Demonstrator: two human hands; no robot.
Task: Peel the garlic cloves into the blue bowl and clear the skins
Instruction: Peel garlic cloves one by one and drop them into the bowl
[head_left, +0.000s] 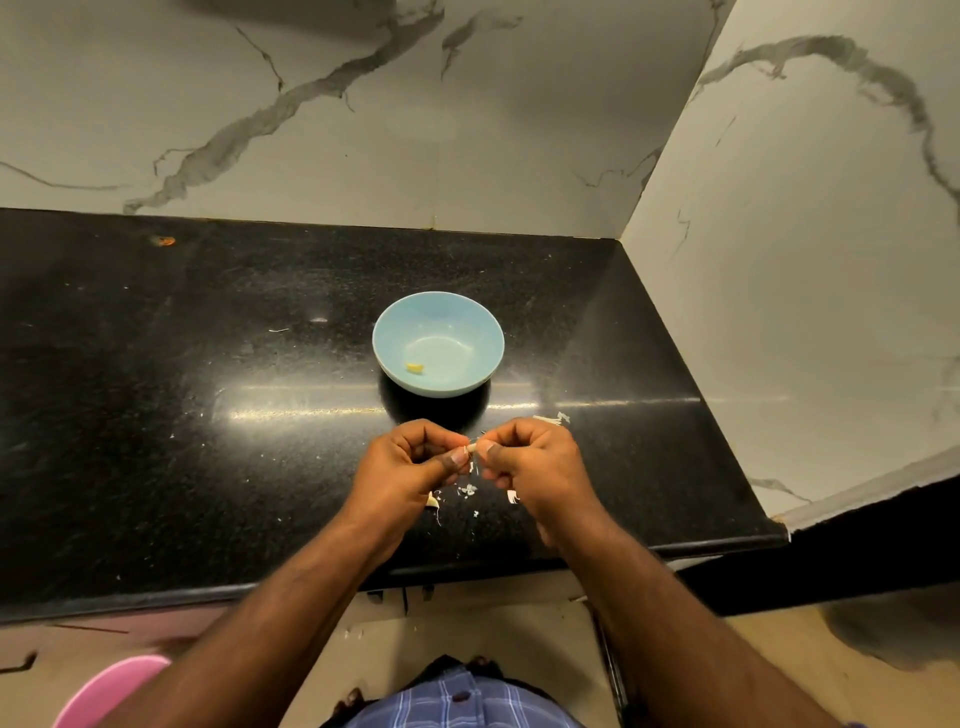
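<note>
Two bare hands meet over a black granite counter (156, 415), working a garlic clove (471, 447) between them. The left hand (410, 467) has its fingers curled in, thumb pressed to the near end of the clove; the right hand (535, 462) pinches the other end between thumb and forefinger, the remaining fingers folded. Only a pale sliver of the clove shows between the thumbs, so how much skin clings to it cannot be told.

Directly beneath the hands, white flakes of garlic skin (467, 489) litter the counter, with a larger scrap (432, 500) under the left wrist and more flakes (553, 419) just beyond the right knuckles. Beyond the hands stands the blue bowl (483, 322), holding one peeled yellowish clove (415, 368) near its front wall. Veined marble tiling (311, 130) backs the counter and turns the corner at right; a pink tub (111, 686) edges in by the left elbow.

The peeling step appears to be under way, with the task at an early stage. The next move likely calls for stripping the last skin, then reaching forward to drop the clove into the bowl; the scattered skins have yet to be gathered.
</note>
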